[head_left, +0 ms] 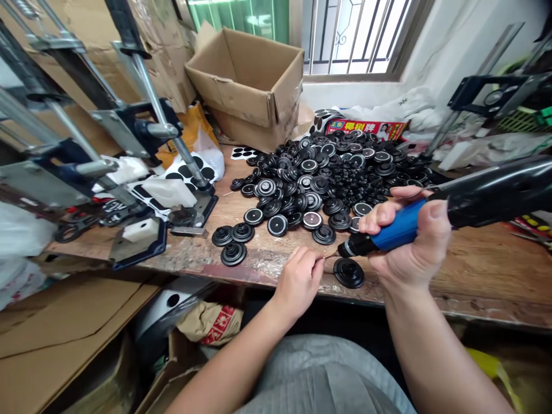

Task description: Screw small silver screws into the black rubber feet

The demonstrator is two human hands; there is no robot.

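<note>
My right hand (414, 236) is wrapped round the blue and black body of an electric screwdriver (399, 225), which is held tilted with its tip pointing left. At that tip my left hand (302, 279) is closed in a pinch, its fingertips around the thin bit or a small screw; I cannot make out which. A black stepped round disc (349, 272) lies by the table's front edge, just below the screwdriver's nose. Three similar discs (233, 253) sit together to the left of my left hand.
A large heap of black round parts (310, 172) covers the middle of the wooden table (483, 276). Behind it stands an open cardboard box (245, 86). Metal hand presses (159, 126) rise at the left, another press (483, 92) at the right. Scissors (71, 229) lie far left.
</note>
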